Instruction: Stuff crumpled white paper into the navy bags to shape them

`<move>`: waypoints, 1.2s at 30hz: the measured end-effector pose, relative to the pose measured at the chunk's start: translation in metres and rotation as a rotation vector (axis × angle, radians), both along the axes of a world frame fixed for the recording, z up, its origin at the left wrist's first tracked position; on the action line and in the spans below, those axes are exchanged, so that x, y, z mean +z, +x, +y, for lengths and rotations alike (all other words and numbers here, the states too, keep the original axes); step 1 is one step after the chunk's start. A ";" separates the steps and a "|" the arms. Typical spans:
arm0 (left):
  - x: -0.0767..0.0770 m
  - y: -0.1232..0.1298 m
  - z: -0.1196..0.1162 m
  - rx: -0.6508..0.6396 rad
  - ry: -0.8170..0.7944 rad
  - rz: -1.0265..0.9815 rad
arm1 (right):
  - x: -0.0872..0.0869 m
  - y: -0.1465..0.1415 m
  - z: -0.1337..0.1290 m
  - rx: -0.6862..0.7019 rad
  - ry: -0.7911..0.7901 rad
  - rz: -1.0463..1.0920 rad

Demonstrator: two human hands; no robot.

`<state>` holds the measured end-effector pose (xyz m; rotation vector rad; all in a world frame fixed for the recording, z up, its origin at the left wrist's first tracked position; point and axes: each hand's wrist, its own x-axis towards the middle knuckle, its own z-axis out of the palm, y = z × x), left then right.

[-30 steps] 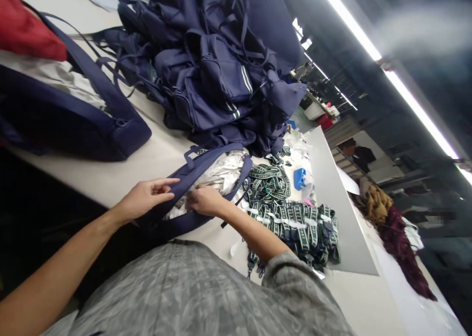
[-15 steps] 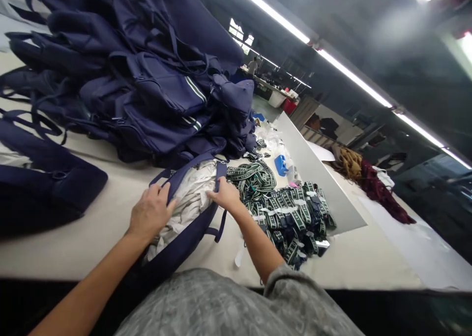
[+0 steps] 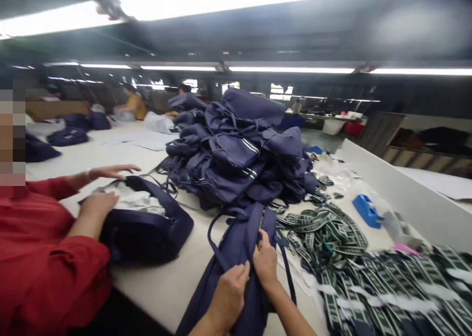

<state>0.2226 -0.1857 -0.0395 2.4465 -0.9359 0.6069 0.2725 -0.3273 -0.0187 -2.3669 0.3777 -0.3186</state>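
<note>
A navy fabric bag (image 3: 236, 245) with strap handles lies lengthwise in front of me, its zipper opening running along the top. My left hand (image 3: 230, 289) is closed on the near part of the bag, fingers bent at the edge of the opening. My right hand (image 3: 265, 257) pinches the bag by the zipper, a little farther up. Whether a zipper pull is between those fingers is hidden. The opening looks mostly drawn together, and no stuffing shows in it. Just beyond stands a heap of navy bags (image 3: 228, 154), some with white stripes.
At left a co-worker in a red sleeve (image 3: 84, 272) has both hands at another navy bag (image 3: 147, 232) with whitish stuffing. Patterned green-and-white straps (image 3: 328, 228) lie at right, more bundled straps (image 3: 391, 291) nearer. A blue tape dispenser (image 3: 367, 210) stands by a white panel (image 3: 387, 183).
The view has swung left and levelled, bringing the co-worker into sight. The bag's wide opening, which showed pale stuffing, is now drawn together; my hands have come closer to each other.
</note>
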 end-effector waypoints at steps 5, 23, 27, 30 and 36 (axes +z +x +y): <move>-0.002 -0.009 0.012 0.108 -0.015 -0.047 | -0.008 0.015 0.028 0.032 0.074 -0.051; 0.012 -0.028 0.011 0.024 0.169 -0.110 | 0.006 0.075 -0.085 0.303 0.500 -0.039; 0.020 -0.030 0.007 -0.081 0.180 -0.068 | -0.005 0.105 -0.127 0.180 0.183 -0.208; 0.026 -0.029 0.007 -0.151 0.188 -0.014 | -0.015 0.125 -0.157 0.225 0.266 -0.052; 0.029 -0.016 0.023 -0.246 0.179 0.033 | -0.032 0.145 -0.192 0.412 0.483 0.207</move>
